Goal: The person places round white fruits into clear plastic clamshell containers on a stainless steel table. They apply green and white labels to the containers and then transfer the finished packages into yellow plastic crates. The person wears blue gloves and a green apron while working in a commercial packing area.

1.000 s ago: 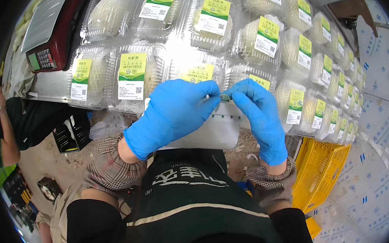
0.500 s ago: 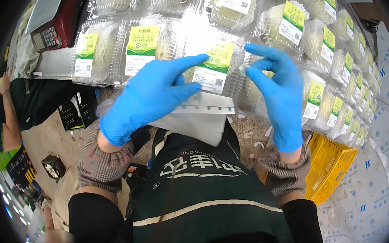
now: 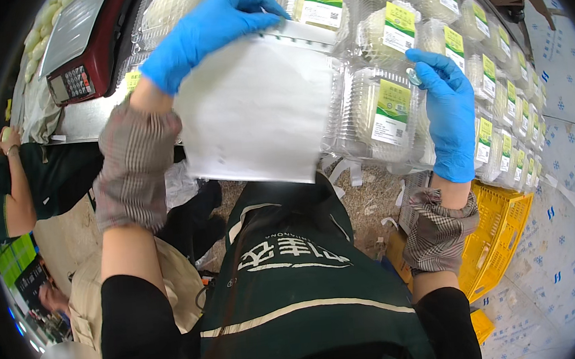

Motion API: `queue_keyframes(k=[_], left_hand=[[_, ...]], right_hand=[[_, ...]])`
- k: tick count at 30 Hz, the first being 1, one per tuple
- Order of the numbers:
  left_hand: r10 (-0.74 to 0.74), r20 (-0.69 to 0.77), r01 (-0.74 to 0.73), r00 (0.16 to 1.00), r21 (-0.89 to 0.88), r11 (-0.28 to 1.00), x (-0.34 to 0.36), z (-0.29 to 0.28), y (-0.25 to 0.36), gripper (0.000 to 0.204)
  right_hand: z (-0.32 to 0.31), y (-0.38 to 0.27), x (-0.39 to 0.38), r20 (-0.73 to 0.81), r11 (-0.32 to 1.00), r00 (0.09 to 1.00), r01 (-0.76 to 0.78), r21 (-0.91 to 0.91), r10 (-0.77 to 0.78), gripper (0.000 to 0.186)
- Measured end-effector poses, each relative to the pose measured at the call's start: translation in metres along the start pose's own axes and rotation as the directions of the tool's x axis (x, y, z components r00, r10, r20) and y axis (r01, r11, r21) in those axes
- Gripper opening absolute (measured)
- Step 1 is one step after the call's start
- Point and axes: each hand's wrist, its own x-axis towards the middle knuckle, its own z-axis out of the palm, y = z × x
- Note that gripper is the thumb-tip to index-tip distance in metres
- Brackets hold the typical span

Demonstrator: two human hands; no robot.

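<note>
The blue-gloved left hand (image 3: pixel 211 27), arm raised, pinches the top edge of one white paper sheet (image 3: pixel 255 111) hanging above the table edge. The blue-gloved right hand (image 3: pixel 448 116), fingers spread, touches one clear plastic clamshell box with a green-yellow label (image 3: pixel 384 114).

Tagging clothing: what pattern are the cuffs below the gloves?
Brown-and-grey plaid on both cuffs, below blue gloves on the left hand and right hand. Head view.

Scale (image 3: pixel 81 50) lies left of the packed boxes (image 3: pixel 390 107).
</note>
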Motion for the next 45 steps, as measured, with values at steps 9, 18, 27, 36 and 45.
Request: queue_keyframes(k=[9,18,27,36,45], left_hand=[[-0.024,0.128,0.039,0.991,-0.114,0.993,-0.046,-0.056,0.004,0.024],[-0.004,0.088,-0.013,0.996,0.186,0.982,0.024,-0.031,0.039,0.049],[0.763,-0.247,-0.59,0.597,0.509,0.627,0.036,0.148,0.112,0.029],[0.523,-0.547,-0.391,0.654,0.348,0.852,0.039,0.135,0.153,0.033],[0.237,-0.533,-0.433,0.812,-0.28,0.857,0.029,0.084,0.112,0.027]], right_hand=[[0.077,0.048,-0.001,0.354,0.829,0.929,0.279,-0.485,-0.106,0.02],[0.021,0.047,0.024,0.116,0.901,0.993,0.062,-0.43,-0.013,0.016],[0.013,0.0,0.061,0.284,0.306,0.71,0.579,-0.755,-0.644,0.062],[0.046,-0.038,0.075,0.239,-0.019,0.736,0.294,-0.955,-0.634,0.069],[0.082,-0.01,0.093,0.055,0.826,0.824,0.563,0.029,-0.564,0.047]])
